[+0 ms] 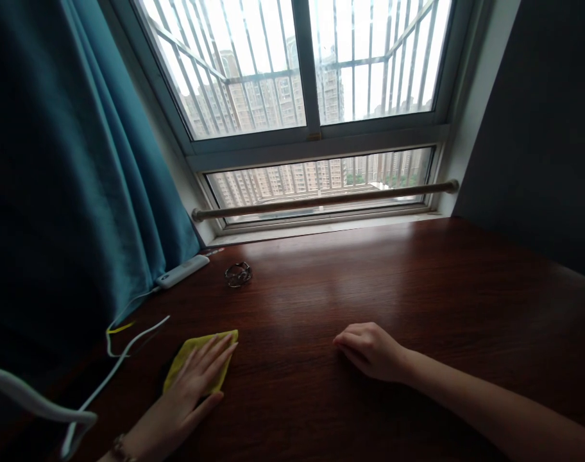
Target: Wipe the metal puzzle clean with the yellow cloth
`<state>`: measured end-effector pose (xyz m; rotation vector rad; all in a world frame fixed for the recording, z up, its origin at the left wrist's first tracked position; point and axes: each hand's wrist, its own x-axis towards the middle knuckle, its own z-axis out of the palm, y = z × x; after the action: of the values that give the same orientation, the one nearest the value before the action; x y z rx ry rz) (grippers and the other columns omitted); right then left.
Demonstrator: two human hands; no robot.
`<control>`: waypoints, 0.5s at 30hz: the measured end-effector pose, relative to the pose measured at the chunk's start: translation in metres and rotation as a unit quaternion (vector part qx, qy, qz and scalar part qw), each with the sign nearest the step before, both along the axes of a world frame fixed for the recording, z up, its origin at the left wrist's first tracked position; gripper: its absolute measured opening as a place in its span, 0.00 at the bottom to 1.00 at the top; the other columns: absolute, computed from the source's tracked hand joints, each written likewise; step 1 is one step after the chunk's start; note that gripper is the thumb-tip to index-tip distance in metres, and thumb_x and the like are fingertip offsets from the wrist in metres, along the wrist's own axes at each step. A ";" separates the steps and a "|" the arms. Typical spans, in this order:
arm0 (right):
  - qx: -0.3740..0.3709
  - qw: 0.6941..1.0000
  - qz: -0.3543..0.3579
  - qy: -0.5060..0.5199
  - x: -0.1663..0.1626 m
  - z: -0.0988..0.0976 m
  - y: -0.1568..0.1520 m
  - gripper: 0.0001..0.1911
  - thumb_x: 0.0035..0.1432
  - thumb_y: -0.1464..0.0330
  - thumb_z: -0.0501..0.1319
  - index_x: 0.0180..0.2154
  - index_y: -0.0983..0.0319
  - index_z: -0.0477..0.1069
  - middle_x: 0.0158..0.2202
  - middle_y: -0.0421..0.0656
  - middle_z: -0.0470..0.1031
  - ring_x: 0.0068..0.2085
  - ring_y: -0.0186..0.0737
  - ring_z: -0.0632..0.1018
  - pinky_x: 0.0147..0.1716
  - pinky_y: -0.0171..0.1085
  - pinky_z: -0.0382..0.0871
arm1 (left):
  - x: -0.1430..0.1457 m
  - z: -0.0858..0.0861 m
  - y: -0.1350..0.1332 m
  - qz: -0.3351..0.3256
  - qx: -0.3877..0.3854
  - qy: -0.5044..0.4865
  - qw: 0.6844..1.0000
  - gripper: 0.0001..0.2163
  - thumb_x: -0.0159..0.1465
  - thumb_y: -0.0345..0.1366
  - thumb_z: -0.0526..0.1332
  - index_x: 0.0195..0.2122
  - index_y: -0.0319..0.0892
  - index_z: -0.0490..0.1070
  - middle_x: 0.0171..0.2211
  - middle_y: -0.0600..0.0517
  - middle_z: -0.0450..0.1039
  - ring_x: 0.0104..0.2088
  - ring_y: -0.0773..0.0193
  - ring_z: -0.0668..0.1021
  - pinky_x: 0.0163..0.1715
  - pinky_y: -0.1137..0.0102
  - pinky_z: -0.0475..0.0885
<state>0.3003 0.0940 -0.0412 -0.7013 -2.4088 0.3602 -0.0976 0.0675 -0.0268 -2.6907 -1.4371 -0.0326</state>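
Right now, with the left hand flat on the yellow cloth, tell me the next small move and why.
Probably slide the left hand, palm down on the yellow cloth, forward across the wooden desk toward the metal ring. That stretch is bare, and the right hand rests curled on the wood, apart from the cloth.

From where I sit, a dark wooden tabletop (pixel 417 289) fills the lower view, glossy with daylight. At twelve o'clock a large barred window (pixel 316 64) shows pale apartment blocks outside. A rod (pixel 321 200) runs across its lower pane. A teal curtain (pixel 66 179) hangs at nine o'clock, and a dark wall (pixel 542 115) stands at three o'clock.
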 end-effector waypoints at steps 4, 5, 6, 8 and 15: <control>0.023 0.997 0.076 0.007 -0.008 0.011 -0.011 0.10 0.60 0.72 0.49 0.41 0.67 0.66 0.41 0.45 0.69 0.44 0.36 0.69 0.46 0.34 0.62 | 0.059 0.025 -0.006 -0.073 0.013 -0.030 0.997 0.34 0.62 0.47 0.51 0.64 0.44 0.35 0.63 0.48 0.38 0.62 0.53 0.46 0.58 0.53 0.48; 0.031 0.995 0.093 0.003 -0.011 0.013 -0.014 0.11 0.60 0.71 0.50 0.43 0.68 0.66 0.44 0.46 0.68 0.47 0.37 0.68 0.50 0.34 0.60 | 0.078 0.031 -0.009 -0.102 0.007 -0.039 0.994 0.34 0.62 0.48 0.50 0.64 0.43 0.35 0.63 0.47 0.38 0.62 0.53 0.45 0.58 0.53 0.47; 0.035 0.993 0.112 -0.006 -0.013 0.015 -0.018 0.13 0.60 0.69 0.51 0.44 0.68 0.66 0.47 0.46 0.67 0.51 0.38 0.66 0.53 0.35 0.57 | 0.097 0.037 -0.011 -0.133 -0.002 -0.051 0.990 0.33 0.62 0.50 0.48 0.64 0.41 0.35 0.63 0.46 0.38 0.62 0.53 0.45 0.59 0.54 0.47; 0.033 0.987 0.154 -0.019 -0.018 0.016 -0.024 0.18 0.58 0.65 0.54 0.47 0.68 0.65 0.50 0.46 0.65 0.54 0.40 0.63 0.56 0.36 0.53 | 0.133 0.045 -0.014 -0.208 -0.030 -0.067 0.975 0.35 0.62 0.55 0.43 0.63 0.39 0.36 0.63 0.45 0.38 0.62 0.53 0.44 0.59 0.54 0.44; 0.001 0.975 0.207 -0.086 -0.025 0.000 -0.048 0.17 0.58 0.59 0.56 0.47 0.58 0.67 0.48 0.43 0.67 0.51 0.41 0.67 0.49 0.39 0.63 | 0.205 0.038 -0.013 -0.438 -0.045 -0.031 0.897 0.20 0.68 0.38 0.42 0.60 0.40 0.52 0.61 0.54 0.47 0.62 0.62 0.49 0.61 0.63 0.39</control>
<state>0.2756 0.0456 -0.0417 -0.2278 -2.7168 0.4814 0.1078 0.0546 0.0111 -3.1735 -0.1220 -0.1134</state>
